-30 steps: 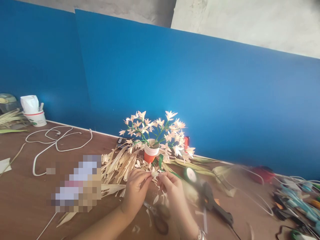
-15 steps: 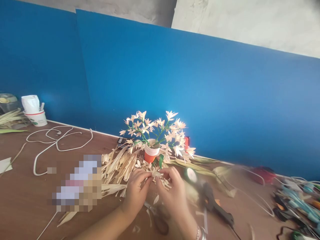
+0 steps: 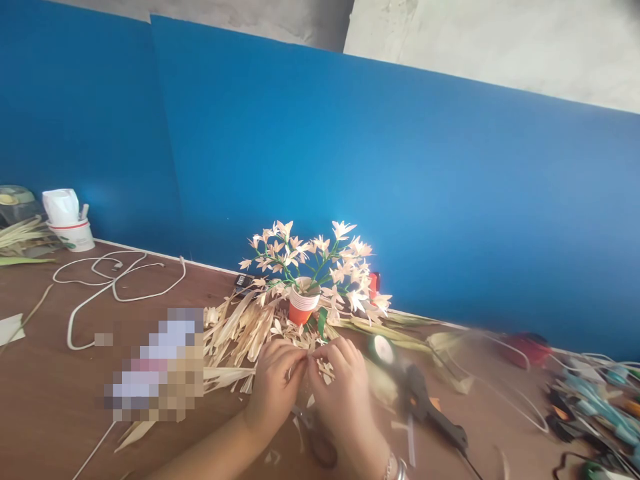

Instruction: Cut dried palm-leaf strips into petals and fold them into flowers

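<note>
My left hand (image 3: 274, 385) and my right hand (image 3: 340, 387) meet over the brown table (image 3: 45, 400), fingertips pinched together on a small pale dried-leaf piece (image 3: 309, 355). Little of that piece shows between the fingers. Just behind them lies a heap of dried leaf strips (image 3: 240, 330). An orange paper cup (image 3: 301, 305) holding cream paper-like flowers (image 3: 310, 257) on green stems stands behind the heap. Scissors (image 3: 317, 443) lie on the table under my wrists.
A black glue gun (image 3: 433, 410) and a green tape roll (image 3: 383, 348) lie to the right, with blurred tools (image 3: 590, 400) further right. A white cord (image 3: 110, 287) loops at the left; a white cup (image 3: 70, 230) stands far left. A blue wall panel (image 3: 400, 167) backs the table.
My hands have drawn closer together and slightly lower. The pale piece, visible between the fingertips earlier, is now mostly covered by the fingers.
</note>
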`<state>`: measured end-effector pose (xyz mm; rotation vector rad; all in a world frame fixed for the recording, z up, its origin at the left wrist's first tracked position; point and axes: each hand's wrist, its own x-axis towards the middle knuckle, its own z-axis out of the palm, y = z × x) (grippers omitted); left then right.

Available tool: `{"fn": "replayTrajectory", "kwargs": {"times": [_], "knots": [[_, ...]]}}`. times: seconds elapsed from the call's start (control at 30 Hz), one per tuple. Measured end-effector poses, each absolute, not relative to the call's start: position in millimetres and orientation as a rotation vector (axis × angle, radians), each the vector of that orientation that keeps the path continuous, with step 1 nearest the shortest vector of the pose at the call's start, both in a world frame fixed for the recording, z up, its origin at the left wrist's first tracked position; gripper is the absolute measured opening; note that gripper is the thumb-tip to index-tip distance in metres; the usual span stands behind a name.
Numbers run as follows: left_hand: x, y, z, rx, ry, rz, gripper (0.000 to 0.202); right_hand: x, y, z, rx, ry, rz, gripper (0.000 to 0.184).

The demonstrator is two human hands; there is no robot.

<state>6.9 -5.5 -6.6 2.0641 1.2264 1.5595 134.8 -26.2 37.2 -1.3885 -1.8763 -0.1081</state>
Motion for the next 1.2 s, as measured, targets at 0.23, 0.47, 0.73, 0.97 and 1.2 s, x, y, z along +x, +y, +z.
{"fn": "replayTrajectory", "kwargs": {"times": [0.23,0.47,0.73,0.97,1.2], "knots": [[11,-2,-1,1.424,1.175,1.441,0.017,135,-28,35,-1.31,-1.623,0.196,0.016],[13,-1,8,0.829,0.903,1.24,0.036,132,-19,30,-1.326,-1.28,0.948,0.015],[11,-2,4,0.886,0.802,1.182,0.031,129,-13,6,-1.208,-1.252,1.211,0.025],[10,-3,13,1.061,0.807,1.27,0.017,133,-15,4,-1.21,-1.365,0.987,0.013],[7,3,2,1.263,0.846,1.302,0.015,137,-16,16,-1.219,-1.555,0.852,0.015]]}}
